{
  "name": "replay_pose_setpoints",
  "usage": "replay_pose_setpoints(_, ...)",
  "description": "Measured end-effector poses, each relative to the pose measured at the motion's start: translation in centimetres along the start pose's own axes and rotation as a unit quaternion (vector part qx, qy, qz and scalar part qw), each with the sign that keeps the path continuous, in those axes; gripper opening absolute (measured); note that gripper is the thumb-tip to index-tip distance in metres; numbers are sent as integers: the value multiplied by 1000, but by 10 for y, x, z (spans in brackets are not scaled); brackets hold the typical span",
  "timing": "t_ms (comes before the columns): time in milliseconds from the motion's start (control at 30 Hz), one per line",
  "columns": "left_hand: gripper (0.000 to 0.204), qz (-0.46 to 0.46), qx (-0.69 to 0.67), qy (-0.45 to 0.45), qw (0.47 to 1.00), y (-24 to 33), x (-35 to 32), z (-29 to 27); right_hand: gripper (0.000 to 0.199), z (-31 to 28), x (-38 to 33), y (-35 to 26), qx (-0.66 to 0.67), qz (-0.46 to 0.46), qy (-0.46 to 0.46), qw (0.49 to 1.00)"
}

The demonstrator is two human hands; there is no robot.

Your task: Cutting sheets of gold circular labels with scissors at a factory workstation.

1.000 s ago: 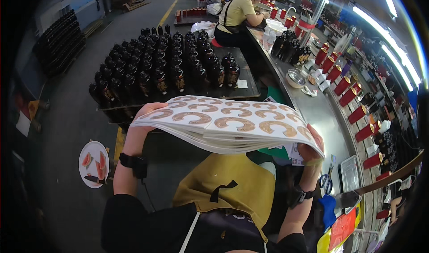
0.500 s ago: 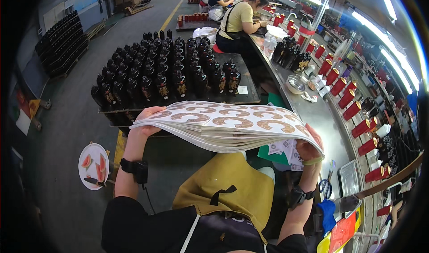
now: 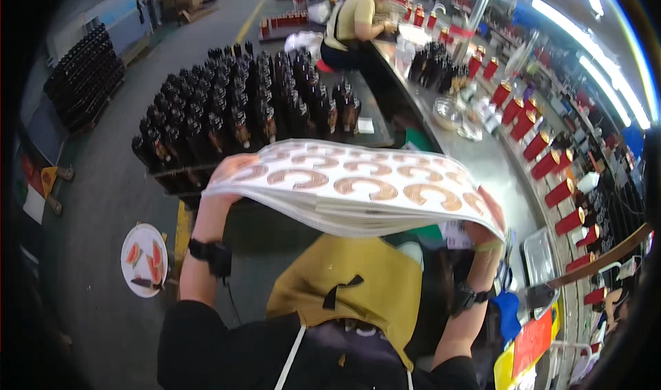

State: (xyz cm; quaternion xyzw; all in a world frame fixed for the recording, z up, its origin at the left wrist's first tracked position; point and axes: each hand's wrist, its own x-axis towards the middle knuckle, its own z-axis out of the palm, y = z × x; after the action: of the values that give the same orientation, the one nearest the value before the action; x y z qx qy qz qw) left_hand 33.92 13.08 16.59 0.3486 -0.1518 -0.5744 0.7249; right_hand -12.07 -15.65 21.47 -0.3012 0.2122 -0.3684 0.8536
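both hands mostly hidden under label sheet stack

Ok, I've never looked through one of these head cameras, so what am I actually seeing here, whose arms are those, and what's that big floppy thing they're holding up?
This is a wide fisheye camera worn on a person's head, looking down, so straight edges bend near the rim. No machine is involved: the two forearms rising from the lower edge are the wearer's own, each with a dark wristband. The left hand and right hand grip opposite ends of a thick stack of label sheets, white with rows of copper-coloured curved labels, sagging at its edges. Below it is the wearer's yellow apron. Behind the stack stand rows of dark bottles on a low platform. A long metal bench runs along the right with red cylinders on it. Farther back, another person in a yellow top works at that bench. A plate of watermelon slices lies on the floor on the left.
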Motion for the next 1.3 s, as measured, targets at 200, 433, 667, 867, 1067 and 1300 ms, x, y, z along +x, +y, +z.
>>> replay_pose_setpoints(200,36,-75,24,-8,997,-24,-4,30,42,-24,-85,35,-528,-372,56,761)
replay_pose_setpoints(433,59,-31,228,-100,968,-87,26,18,24,-99,-143,30,-227,45,124,965)
replay_pose_setpoints(667,50,-99,408,-90,903,-211,60,-29,32,-203,-185,150,-210,134,375,893)
replay_pose_setpoints(867,39,-114,418,-14,901,-233,71,-35,34,-221,-203,170,-111,98,412,899)
replay_pose_setpoints(1067,38,-123,416,6,901,-243,74,-28,31,-215,-207,165,-113,96,406,902)
replay_pose_setpoints(1300,38,-124,397,6,909,-247,73,-18,37,-227,-215,163,-119,62,390,911)
